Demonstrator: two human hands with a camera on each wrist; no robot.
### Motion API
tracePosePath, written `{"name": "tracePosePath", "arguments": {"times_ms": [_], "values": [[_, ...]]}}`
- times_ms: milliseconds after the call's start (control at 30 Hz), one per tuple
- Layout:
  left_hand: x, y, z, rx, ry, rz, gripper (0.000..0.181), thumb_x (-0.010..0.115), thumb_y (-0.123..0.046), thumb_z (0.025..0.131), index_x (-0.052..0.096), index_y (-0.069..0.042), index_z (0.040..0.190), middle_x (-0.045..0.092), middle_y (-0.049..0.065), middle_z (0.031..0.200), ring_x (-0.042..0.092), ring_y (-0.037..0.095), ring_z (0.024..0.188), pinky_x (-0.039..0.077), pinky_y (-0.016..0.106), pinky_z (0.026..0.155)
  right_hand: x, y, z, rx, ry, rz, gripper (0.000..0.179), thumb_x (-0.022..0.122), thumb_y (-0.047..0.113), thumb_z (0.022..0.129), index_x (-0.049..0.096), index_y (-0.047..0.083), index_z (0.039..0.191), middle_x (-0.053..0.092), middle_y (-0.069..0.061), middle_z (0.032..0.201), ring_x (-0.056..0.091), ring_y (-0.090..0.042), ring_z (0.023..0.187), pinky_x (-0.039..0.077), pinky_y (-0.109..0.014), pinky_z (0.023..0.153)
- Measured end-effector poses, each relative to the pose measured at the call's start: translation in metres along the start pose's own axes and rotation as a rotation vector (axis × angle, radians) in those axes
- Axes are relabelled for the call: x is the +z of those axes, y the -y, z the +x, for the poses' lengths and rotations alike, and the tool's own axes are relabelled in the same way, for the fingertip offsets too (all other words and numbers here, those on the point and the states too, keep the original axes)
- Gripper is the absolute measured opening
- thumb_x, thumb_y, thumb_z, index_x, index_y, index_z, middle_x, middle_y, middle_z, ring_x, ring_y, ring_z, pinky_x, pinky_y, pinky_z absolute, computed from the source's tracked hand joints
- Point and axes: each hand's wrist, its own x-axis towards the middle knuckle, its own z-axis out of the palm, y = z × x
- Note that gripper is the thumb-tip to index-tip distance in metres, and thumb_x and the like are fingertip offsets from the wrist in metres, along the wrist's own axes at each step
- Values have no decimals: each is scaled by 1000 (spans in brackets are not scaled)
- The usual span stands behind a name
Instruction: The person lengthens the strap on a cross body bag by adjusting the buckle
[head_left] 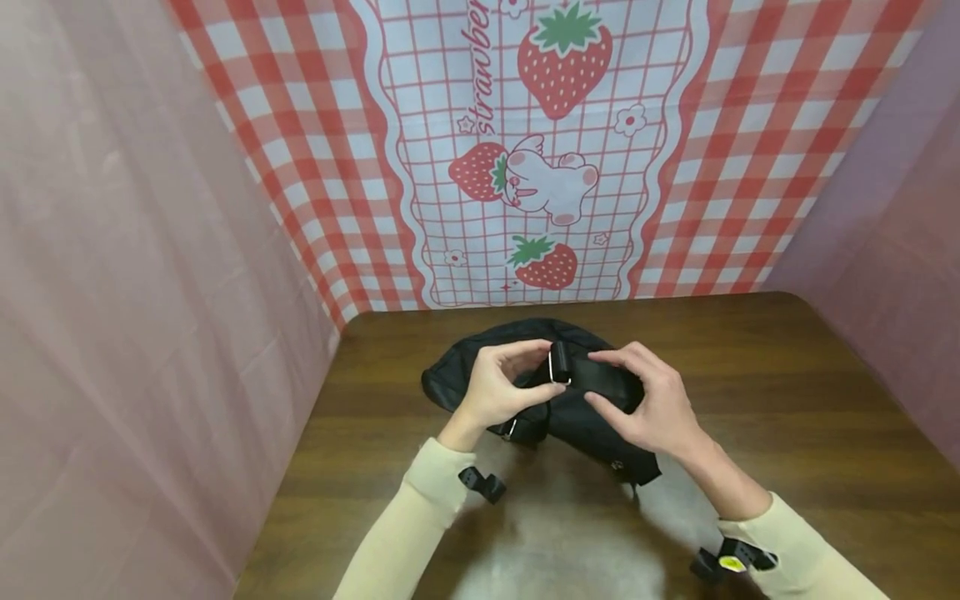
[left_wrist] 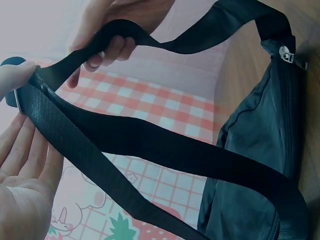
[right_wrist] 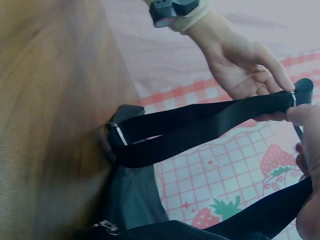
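A black bag (head_left: 600, 437) with a long webbing strap (left_wrist: 125, 132) lies on the table. My left hand (head_left: 495, 387) pinches the strap's metal slider buckle (head_left: 557, 372) between thumb and fingers, with the strap looped through it. Close by on the right, my right hand (head_left: 656, 408) holds the strap beside the buckle; its fingers curl at the webbing in the left wrist view. From the buckle, two lengths of strap run down to a metal ring (right_wrist: 120, 135) at the bag's end. A zipper pull (left_wrist: 286, 54) shows at the bag's other end.
The brown wooden table (head_left: 750, 375) ends at a back wall hung with red checked strawberry cloth (head_left: 300, 125). Pale pink curtains (head_left: 135, 292) close in both sides. Small black cameras (head_left: 483, 485) sit on both wrists over cream sleeves.
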Motion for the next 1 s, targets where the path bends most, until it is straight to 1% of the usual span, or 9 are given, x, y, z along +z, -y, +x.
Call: {"name": "tracePosePath", "arguments": {"times_ms": [100, 167, 233, 367, 500, 633, 767, 867, 1000], "values": [[-1, -1, 0, 3, 5, 10, 52, 87, 13, 76, 71, 12, 125, 74, 31, 122, 74, 6, 109, 63, 41, 101, -5, 1, 4, -10, -13, -31, 56, 99, 13, 70, 80, 12, 123, 69, -1, 99, 59, -8, 85, 44, -16, 65], [-1, -1, 0, 9, 14, 10, 52, 86, 12, 77, 71, 12, 126, 74, 32, 123, 75, 11, 110, 63, 39, 101, -7, 0, 6, -23, -11, -38, 56, 100, 12, 68, 81, 11, 120, 68, 0, 97, 57, -6, 82, 43, -16, 61], [-2, -1, 0, 15, 22, 12, 52, 86, 12, 77, 71, 12, 126, 73, 32, 124, 76, 19, 112, 62, 40, 102, -10, -1, 6, -38, -7, -48, 57, 101, 11, 66, 82, 10, 119, 68, 0, 96, 56, -5, 80, 42, -15, 61], [-3, -1, 0, 26, 37, 8, 52, 85, 15, 77, 70, 13, 126, 72, 33, 124, 76, 31, 115, 61, 50, 102, -14, -3, 5, -44, 3, -53, 56, 100, 9, 66, 83, 12, 118, 69, 1, 95, 57, -5, 80, 42, -16, 64], [-5, 0, 0, 38, 53, -2, 51, 86, 15, 76, 70, 14, 125, 73, 34, 123, 76, 23, 113, 61, 51, 101, -19, -5, 3, -29, 17, -22, 54, 100, 8, 66, 83, 16, 117, 72, 4, 97, 60, -5, 83, 42, -17, 68], [-5, -1, 0, 50, 57, -24, 50, 86, 15, 76, 71, 13, 124, 73, 34, 121, 74, 9, 110, 62, 47, 100, -25, -9, -1, -10, 33, 24, 55, 99, 4, 67, 83, 18, 117, 72, 7, 97, 56, -2, 79, 40, -18, 65], [-2, -4, 1, 42, 50, -42, 50, 86, 16, 75, 72, 12, 123, 73, 33, 121, 72, 2, 109, 61, 50, 101, -31, -15, -7, 26, 68, 83, 55, 97, -2, 70, 81, 16, 119, 72, 8, 100, 54, -1, 79, 42, -17, 64], [2, -6, 3, 34, 61, -38, 50, 86, 14, 76, 72, 12, 123, 73, 33, 122, 71, 2, 110, 60, 54, 101, -28, -18, -9, 55, 138, 161, 61, 92, -7, 75, 75, 14, 130, 71, 6, 109, 60, -4, 89, 50, -14, 72], [8, -9, 6, 40, 65, -20, 49, 87, 13, 77, 72, 11, 124, 74, 31, 122, 74, 13, 110, 62, 49, 101, -17, -18, -7, 59, 238, 298, 66, 80, -10, 83, 65, 12, 144, 68, -1, 120, 62, -12, 97, 54, -18, 81]]}}
